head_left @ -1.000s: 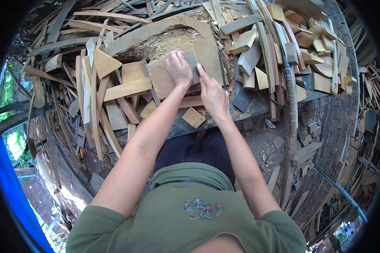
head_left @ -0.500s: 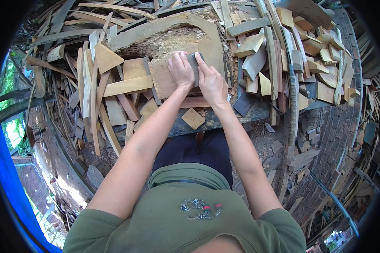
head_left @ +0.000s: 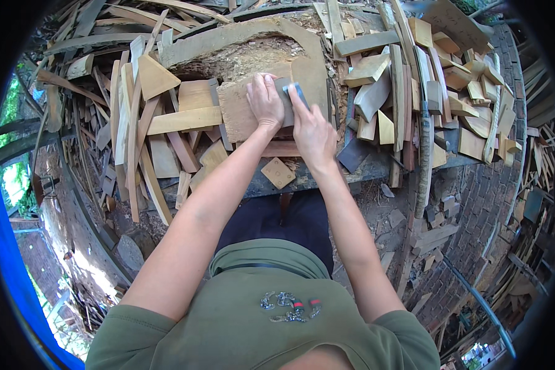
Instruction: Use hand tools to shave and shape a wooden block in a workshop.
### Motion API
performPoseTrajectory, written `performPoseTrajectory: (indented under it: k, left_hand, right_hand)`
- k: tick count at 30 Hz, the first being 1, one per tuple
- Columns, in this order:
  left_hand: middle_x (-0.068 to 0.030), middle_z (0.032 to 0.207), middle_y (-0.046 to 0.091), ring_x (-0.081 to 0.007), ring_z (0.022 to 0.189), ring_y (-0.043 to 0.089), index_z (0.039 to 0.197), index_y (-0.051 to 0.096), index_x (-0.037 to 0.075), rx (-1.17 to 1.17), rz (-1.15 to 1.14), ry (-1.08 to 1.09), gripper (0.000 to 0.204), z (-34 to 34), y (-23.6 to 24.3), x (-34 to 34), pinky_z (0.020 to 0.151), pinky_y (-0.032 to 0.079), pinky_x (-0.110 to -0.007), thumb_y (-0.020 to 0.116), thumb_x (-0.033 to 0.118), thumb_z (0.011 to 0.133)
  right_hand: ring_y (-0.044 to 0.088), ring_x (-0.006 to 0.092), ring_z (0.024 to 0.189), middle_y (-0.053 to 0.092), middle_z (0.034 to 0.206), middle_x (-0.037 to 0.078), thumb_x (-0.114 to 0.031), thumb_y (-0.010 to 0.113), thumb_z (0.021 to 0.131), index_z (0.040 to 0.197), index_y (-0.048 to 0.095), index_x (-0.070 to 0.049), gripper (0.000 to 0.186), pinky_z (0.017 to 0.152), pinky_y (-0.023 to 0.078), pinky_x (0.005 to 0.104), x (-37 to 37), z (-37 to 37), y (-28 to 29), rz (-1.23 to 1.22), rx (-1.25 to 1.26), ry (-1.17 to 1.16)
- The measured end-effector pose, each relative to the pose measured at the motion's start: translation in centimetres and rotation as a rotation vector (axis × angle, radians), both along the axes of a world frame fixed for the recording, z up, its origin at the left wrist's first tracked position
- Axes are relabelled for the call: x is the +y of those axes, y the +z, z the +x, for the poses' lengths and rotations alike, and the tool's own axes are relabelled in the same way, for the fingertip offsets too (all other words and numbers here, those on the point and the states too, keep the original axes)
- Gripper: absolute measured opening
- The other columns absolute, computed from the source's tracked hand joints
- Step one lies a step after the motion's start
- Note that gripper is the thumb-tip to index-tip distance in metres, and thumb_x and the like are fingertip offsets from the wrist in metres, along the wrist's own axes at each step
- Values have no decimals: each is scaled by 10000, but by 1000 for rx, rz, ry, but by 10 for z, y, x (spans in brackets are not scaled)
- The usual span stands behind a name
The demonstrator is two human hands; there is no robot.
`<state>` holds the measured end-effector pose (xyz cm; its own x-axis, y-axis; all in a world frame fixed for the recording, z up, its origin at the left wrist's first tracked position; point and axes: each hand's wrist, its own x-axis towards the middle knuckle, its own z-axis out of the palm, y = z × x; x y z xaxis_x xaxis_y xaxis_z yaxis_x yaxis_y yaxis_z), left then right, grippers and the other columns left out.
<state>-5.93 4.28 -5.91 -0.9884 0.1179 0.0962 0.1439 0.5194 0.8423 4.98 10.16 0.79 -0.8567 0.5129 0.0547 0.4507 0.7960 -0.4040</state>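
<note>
On the workbench lies a brown wooden board (head_left: 234,108) with a rough left edge. A thin dark grey piece (head_left: 282,86) sits on it between my hands. My left hand (head_left: 266,103) is closed against the left side of this grey piece, fingers curled and pressing down over the board. My right hand (head_left: 315,134) is closed just right of the grey piece, around a small bluish object (head_left: 296,94) with a pale tip. Motion blurs that object, and its kind cannot be made out. Its tip is by the grey piece's right edge; whether they touch is unclear.
A hollowed, worn wooden slab (head_left: 311,52) lies behind the board. Wood strips (head_left: 185,120) crowd the left side, and cut blocks (head_left: 367,69) pile up at right. A small square wood piece (head_left: 278,173) is near the bench's front edge.
My right hand has drawn back slightly toward me and right, off the grey piece; the bluish object now shows in it. My left hand keeps nearly the same place.
</note>
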Motion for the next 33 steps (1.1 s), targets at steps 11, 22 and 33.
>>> performPoseTrajectory:
  k: [11, 22, 33]
  left_hand:
    - [-89, 945, 622, -309, 960, 522, 921, 578, 113, 7, 10, 9, 330, -1, 3, 4, 894, 367, -435, 349, 324, 1029]
    - [-88, 957, 630, -308, 974, 526, 924, 582, 111, -2, 10, 19, 323, 2, 2, 5, 893, 370, -434, 358, 321, 1026]
    - [-100, 960, 627, -320, 963, 517, 955, 592, 113, -14, -5, -3, 338, 0, 1, 7, 903, 368, -437, 343, 327, 1035]
  right_hand:
    - [658, 347, 570, 602, 775, 111, -220, 554, 935, 1369, 520, -396, 470, 488, 543, 453, 4, -10, 4, 72, 17, 46]
    - [655, 346, 561, 605, 777, 108, -227, 544, 942, 1383, 499, -415, 482, 490, 540, 462, 8, -11, 0, 129, -3, 24]
    - [674, 374, 620, 624, 796, 129, -218, 508, 952, 1380, 508, -399, 465, 512, 547, 470, 13, -23, 3, 97, -30, 16]
